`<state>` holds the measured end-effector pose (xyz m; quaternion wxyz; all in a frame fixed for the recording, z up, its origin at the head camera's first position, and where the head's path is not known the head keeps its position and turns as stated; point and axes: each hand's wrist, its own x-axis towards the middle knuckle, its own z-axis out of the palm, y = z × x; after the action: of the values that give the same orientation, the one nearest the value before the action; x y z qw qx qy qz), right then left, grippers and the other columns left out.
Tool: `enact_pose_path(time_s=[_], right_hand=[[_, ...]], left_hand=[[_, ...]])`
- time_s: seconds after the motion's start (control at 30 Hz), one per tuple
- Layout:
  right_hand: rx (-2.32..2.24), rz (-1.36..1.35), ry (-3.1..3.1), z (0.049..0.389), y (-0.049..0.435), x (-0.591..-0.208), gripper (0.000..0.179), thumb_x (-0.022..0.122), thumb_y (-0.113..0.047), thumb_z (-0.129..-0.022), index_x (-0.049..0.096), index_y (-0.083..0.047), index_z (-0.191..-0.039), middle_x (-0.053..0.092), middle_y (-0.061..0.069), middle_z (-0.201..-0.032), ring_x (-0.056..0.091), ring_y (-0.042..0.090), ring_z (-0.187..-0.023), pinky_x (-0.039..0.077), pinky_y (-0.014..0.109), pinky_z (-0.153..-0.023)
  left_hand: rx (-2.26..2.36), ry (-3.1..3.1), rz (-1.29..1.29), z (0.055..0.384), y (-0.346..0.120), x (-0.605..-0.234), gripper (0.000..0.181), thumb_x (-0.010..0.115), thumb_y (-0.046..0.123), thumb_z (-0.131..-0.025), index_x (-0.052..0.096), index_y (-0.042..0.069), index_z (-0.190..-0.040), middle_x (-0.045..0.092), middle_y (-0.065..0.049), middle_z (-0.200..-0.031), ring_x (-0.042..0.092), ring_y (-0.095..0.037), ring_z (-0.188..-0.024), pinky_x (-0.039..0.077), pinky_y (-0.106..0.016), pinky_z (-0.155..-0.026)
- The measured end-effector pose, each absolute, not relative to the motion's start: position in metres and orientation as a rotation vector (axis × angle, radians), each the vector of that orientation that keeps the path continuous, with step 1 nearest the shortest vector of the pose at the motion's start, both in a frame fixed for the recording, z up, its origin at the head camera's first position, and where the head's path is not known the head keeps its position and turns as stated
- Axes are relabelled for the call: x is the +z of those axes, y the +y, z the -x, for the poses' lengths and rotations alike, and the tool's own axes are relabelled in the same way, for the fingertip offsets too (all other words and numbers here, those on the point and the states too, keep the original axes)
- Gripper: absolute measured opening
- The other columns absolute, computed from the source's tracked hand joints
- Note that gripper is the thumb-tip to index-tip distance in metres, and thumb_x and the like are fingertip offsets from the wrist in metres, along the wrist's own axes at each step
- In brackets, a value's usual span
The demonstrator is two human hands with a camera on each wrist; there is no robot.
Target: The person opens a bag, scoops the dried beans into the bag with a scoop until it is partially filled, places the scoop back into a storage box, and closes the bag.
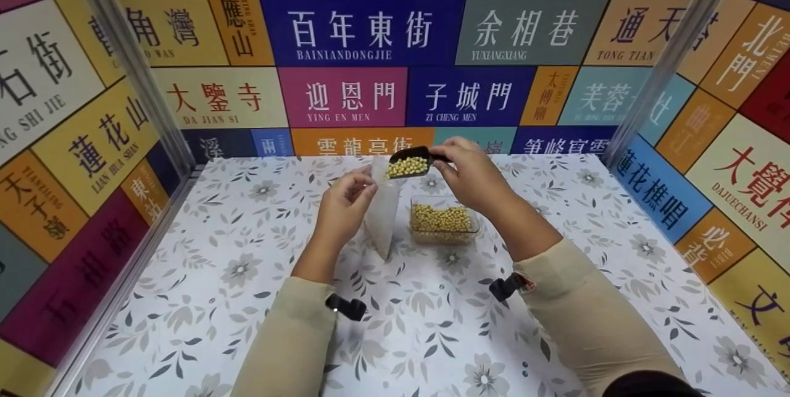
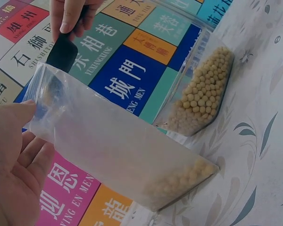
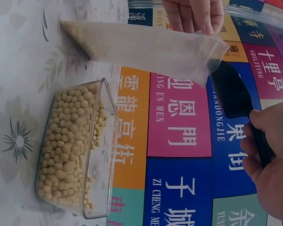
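Note:
My left hand [image 1: 345,204] pinches the top edge of a frosted zip bag [image 2: 104,127], which stands upright on the table. Some soybeans [image 2: 179,182] lie at the bottom of the bag. In my right hand [image 1: 472,175] is the handle of a black scoop [image 1: 412,155], heaped with pale yellow soybeans in the head view. The scoop's front end is at the bag's mouth; in the left wrist view its tip shows blurred through the plastic. Below the right hand, a clear plastic container [image 3: 87,150] of soybeans stands beside the bag.
A white tabletop with grey flower print [image 1: 241,270] lies under everything. Panels with street names [image 1: 364,26] rise behind and at both sides. Each sleeve carries a black wrist camera, the left one [image 1: 347,307] and the right one [image 1: 506,287].

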<state>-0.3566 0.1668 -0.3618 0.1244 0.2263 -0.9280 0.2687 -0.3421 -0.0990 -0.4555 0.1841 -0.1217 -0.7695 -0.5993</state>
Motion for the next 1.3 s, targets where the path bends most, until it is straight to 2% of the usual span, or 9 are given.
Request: enact_pose_path(time_s=[0.3,0.7,1.1,1.3], right_hand=[[0.585,-0.784,-2.577,0.351,0.163,-0.352,0.032,0.062,-0.019,-0.11,0.069,-0.013,-0.14,0.068,0.008,-0.134,0.061,0.032,-0.127,0.054,0.05,-0.108],[0.613,-0.808,-2.487,0.352,0.166,-0.357,0.029,0.066,-0.015,-0.107,0.073,-0.01,-0.134,0.071,0.011,-0.129,0.063,0.036,-0.122,0.053,0.05,-0.107],[0.898,-0.648,-2.598,0.349,0.198,-0.371,0.033,0.062,-0.022,-0.11,0.069,-0.01,-0.14,0.067,0.009,-0.132,0.064,0.03,-0.127,0.058,0.049,-0.107],[0.943,-0.54,-2.645,0.347,0.224,-0.387,0.035,0.061,-0.025,-0.111,0.068,-0.011,-0.142,0.065,0.009,-0.135,0.064,0.031,-0.129,0.056,0.052,-0.109]], left_hand=[[-1.649,-2.209,0.326,0.341,-0.099,-0.453,0.009,0.072,0.025,-0.104,0.073,0.016,-0.106,0.068,-0.001,-0.148,0.071,-0.02,-0.129,0.06,-0.029,-0.106],[-1.668,-2.19,0.335,0.34,-0.099,-0.451,0.008,0.071,0.021,-0.105,0.073,0.015,-0.109,0.068,0.0,-0.149,0.068,-0.02,-0.134,0.057,-0.027,-0.111],[-1.687,-2.204,0.314,0.339,-0.099,-0.452,0.006,0.071,0.023,-0.105,0.073,0.019,-0.109,0.067,0.005,-0.149,0.067,-0.018,-0.136,0.056,-0.028,-0.112],[-1.694,-2.206,0.313,0.338,-0.099,-0.451,0.006,0.071,0.023,-0.105,0.073,0.019,-0.109,0.067,0.006,-0.15,0.066,-0.017,-0.137,0.057,-0.028,-0.112]])
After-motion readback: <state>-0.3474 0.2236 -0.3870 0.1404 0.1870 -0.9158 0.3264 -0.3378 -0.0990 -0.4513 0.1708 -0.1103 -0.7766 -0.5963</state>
